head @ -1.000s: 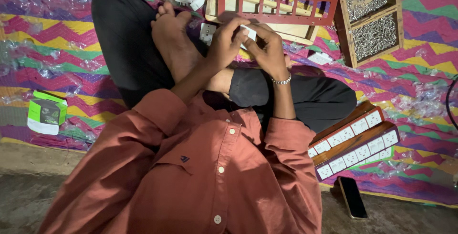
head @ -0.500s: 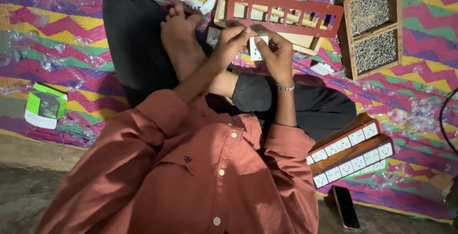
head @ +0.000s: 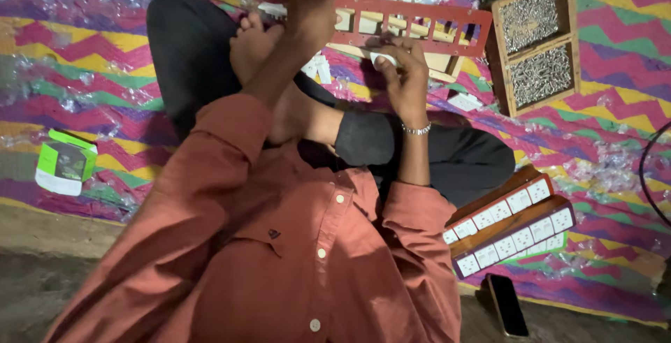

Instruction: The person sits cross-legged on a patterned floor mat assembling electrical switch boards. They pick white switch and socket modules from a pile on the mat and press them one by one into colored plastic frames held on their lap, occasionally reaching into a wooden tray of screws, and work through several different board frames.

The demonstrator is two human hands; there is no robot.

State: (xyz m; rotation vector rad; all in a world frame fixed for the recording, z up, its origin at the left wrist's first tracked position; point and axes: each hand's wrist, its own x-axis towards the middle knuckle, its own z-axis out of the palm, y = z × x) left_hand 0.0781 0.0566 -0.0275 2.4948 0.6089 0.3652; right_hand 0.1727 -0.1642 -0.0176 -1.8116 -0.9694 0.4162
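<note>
We see a two-part wooden box [head: 537,39] filled with small silvery screws at the upper right. A green and white carton [head: 64,163] lies on the zigzag woven mat [head: 84,49] at the left. Our left hand [head: 312,8] grips the red slotted frame [head: 412,18]; our right hand [head: 402,74] pinches a small white part [head: 382,59] just under it. Finished strips of white sockets [head: 514,228] lie beside our right knee.

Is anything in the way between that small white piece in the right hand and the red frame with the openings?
Nothing visible. The right hand holds the white piece right against the lower edge of the red frame. The left hand grips the frame's left end, clear of the openings beside the piece.
</note>
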